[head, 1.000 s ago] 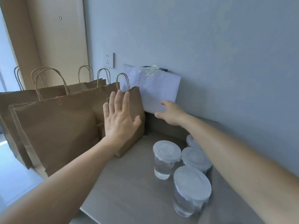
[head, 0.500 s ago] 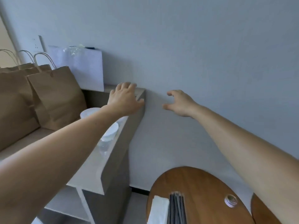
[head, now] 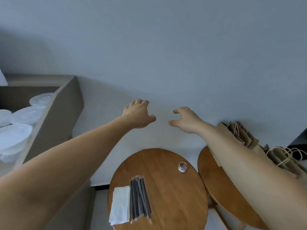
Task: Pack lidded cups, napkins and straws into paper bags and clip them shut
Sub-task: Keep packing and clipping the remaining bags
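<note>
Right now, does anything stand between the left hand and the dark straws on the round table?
Nothing visible does. The left hand is in the air, holding nothing; the straws lie uncovered on the round wooden table, beside the napkins. The tub of clips stands apart from them.

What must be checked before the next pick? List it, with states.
1. Hands free: left hand and right hand hold nothing: ok.
2. Straws bundled on the round table: ok.
3. Napkins stacked beside the straws: ok.
4. Clips at hand: contents of the small round tub: cannot tell.
5. A bag open for packing: the paper bags lie flat at the right: not ok.
6. Lidded cups on the grey counter, lids on: ok.
</note>
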`<state>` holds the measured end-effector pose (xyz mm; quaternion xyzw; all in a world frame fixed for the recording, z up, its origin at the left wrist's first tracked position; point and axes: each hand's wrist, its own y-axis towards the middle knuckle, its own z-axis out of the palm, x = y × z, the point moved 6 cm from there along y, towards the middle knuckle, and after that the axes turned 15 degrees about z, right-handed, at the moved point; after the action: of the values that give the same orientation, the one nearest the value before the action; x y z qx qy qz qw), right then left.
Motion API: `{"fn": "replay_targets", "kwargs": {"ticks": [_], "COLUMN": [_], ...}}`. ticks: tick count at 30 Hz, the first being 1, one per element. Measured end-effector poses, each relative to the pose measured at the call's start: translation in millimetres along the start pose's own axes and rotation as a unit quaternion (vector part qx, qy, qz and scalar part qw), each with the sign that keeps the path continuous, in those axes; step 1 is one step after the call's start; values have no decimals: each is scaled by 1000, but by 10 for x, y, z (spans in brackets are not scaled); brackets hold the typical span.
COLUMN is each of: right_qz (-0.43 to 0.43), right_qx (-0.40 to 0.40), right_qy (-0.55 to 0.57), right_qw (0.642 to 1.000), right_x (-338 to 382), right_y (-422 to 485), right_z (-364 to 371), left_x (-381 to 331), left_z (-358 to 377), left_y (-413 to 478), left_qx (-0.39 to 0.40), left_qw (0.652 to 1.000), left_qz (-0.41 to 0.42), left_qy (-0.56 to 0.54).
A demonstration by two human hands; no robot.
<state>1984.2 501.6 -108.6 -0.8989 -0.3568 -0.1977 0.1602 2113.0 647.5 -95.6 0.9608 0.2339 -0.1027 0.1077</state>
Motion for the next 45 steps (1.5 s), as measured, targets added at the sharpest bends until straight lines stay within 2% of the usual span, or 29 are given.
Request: {"fn": "replay_targets", "kwargs": {"ticks": [11,18,26,33,38,45], "right_qz": [157,230,245,312,310,275], "right_qx": [-28,-31,-70,-76,-76,-63], "right_qy": [0,27,31,7,-5,-31], "right_qw": [987,972,966,947,948,959], "right_x": [-1472,-2481,-3649,-4705,-5013,-5028], "right_y": [12,297,1156,1954,2301,2449], "right_z": [-80,-116,-257,-244,-136,-36], "left_x": [-771,-1142,-1476,-1817,-1801,-1674], "left_z": [1016,1593,2171,2768,3054,3115], "left_y": [711,1124,1835,2289,2286,2120], "left_qx": [98,138,170,198,217,222], "left_qw": [986,978,980,976,972,969], "left_qz": [100,109,57,9,-39,-73], "left_qy": [-92,-116,-89,-86,-79,-74]}}
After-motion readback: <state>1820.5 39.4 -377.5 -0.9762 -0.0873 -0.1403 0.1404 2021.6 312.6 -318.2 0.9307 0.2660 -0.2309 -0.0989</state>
